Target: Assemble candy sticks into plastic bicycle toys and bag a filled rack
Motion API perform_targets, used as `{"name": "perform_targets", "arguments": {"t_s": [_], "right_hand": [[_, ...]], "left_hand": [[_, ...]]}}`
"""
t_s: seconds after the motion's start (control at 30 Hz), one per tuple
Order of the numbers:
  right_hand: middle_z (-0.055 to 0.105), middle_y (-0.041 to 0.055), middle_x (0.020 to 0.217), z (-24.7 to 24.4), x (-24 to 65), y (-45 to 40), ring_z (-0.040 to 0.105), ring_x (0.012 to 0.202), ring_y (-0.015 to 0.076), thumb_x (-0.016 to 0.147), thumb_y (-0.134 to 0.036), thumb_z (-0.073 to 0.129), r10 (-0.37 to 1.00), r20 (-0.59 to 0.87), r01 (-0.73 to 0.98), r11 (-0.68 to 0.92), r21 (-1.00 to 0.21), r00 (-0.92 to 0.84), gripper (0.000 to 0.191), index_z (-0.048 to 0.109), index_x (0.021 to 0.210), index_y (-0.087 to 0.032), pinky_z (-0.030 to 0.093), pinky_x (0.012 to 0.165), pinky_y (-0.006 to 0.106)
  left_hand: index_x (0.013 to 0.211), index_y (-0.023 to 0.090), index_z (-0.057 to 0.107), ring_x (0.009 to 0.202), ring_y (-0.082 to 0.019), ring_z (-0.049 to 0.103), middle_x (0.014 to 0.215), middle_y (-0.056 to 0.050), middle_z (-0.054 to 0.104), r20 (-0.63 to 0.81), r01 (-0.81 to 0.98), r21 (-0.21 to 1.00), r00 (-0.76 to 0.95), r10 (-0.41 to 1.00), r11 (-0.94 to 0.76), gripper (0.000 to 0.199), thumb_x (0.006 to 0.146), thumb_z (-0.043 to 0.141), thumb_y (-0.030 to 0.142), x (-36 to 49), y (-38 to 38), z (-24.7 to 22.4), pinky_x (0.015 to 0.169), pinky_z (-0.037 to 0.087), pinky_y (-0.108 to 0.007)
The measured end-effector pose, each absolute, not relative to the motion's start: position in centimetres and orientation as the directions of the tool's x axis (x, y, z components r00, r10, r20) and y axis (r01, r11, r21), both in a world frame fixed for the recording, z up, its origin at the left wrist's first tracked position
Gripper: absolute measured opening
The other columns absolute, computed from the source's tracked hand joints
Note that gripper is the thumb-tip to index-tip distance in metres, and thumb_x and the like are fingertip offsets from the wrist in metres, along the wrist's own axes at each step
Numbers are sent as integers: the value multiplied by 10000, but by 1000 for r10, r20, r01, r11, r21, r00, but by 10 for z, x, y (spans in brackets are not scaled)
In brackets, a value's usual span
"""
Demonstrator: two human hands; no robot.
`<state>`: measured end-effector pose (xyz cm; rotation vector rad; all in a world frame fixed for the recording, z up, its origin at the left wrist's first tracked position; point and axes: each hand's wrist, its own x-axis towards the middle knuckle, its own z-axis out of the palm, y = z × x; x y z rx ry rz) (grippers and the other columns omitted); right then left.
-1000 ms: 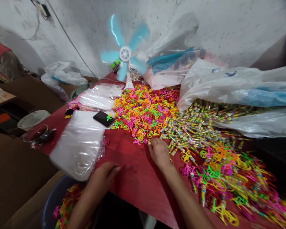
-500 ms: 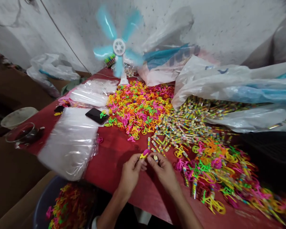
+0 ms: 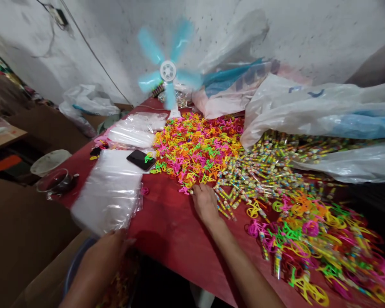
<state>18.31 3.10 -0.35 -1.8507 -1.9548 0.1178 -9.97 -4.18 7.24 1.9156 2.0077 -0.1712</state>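
Bright pink, yellow, orange and green plastic pieces shaped like little bicycles [image 3: 195,149] lie heaped on the red desk [image 3: 173,226], just ahead of my right hand [image 3: 205,203], the nearer one, which reaches their near edge. Watching from afar, I see its fingers bent downward beside a small pale tip [image 3: 191,192], but cannot tell whether that grip is closed on anything. Slim, clear tubes with multicoloured contents [image 3: 229,209] lie just to its right, the nearest slanting lengthwise from far left to near right. My left hand [image 3: 105,252] is well apart from the heap, partly covering a blue-rimmed tub [image 3: 71,268]; blur hides its grip.
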Motion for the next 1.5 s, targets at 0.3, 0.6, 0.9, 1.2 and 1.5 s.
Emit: {"name": "perform_targets", "arguments": {"t_s": [0.3, 0.6, 0.9, 1.2, 1.5], "right_hand": [[639, 47, 834, -12, 202, -24, 573, 789, 192, 819, -108, 476, 954, 294, 826, 206, -524, -51, 197, 639, 878, -201, 433, 718, 288], [652, 109, 850, -3, 205, -11, 594, 826, 241, 814, -73, 473, 978, 202, 951, 105, -291, -46, 336, 681, 1057, -173, 446, 756, 346], [653, 125, 985, -1, 209, 8, 586, 898, 241, 857, -177, 486, 941, 317, 824, 85, -560, 118, 365, 598, 1203, -139, 453, 816, 356], [654, 59, 753, 2, 205, 5, 582, 689, 194, 828, -369, 558, 956, 192, 575, 30, -817, 222, 250, 689, 822, -157, 439, 650, 291], [513, -34, 534, 14, 208, -53, 451, 505, 123, 786, -532, 600, 956, -107, 48, -125, -991, 272, 364, 649, 755, -173, 364, 503, 241]], "left_hand": [[1154, 167, 601, 994, -206, 641, 1098, -113, 652, 18, 549, 834, 75, 997, -56, 320, 855, 511, 236, 37, -1, 2, 892, 513, -376], [1135, 213, 612, 1057, -214, 536, 1101, -75, 602, 121, 701, 664, 239, 963, -258, 441, 761, 521, -3, 84, 20, 1, 939, 455, -382], [930, 228, 719, 900, -239, 614, 943, -83, 688, -302, 881, 422, 357, 884, -212, 199, 836, 543, 224, -41, -26, 50, 817, 456, -344], [912, 193, 707, 901, -273, 645, 987, -121, 705, -288, 885, 463, 98, 952, 49, 312, 847, 449, 357, -75, -31, 68, 827, 468, -392], [1080, 170, 580, 807, -192, 647, 963, -81, 675, -357, 53, 932, 285, 889, 358, 441, 728, 656, 424, 63, -27, 16, 639, 521, -278]]}}
